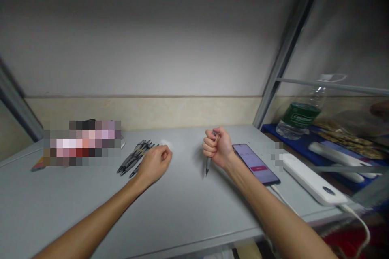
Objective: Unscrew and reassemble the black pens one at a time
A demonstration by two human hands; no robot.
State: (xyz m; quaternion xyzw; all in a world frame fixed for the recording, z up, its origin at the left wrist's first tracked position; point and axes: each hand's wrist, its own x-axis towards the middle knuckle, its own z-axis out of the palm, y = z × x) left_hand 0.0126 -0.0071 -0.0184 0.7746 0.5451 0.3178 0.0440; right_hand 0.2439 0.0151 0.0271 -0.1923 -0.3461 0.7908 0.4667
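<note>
My right hand (216,147) is wrapped in a fist around a grey pen (208,166). The pen stands nearly upright with its tip down, close to the tabletop, and my thumb is at its upper end. My left hand (155,162) lies on the table with its fingers curled in a loose fist, and no object shows in it. Just left of that hand is a pile of several similar grey and black pens (133,157), partly covered by the hand.
A phone (257,165) with a lit screen lies beside my right wrist, a cable at its lower end. Farther right are a white power bank (314,180) and, beyond the metal rail, a green-labelled plastic bottle (300,115). A blurred-out item (82,141) sits at the left.
</note>
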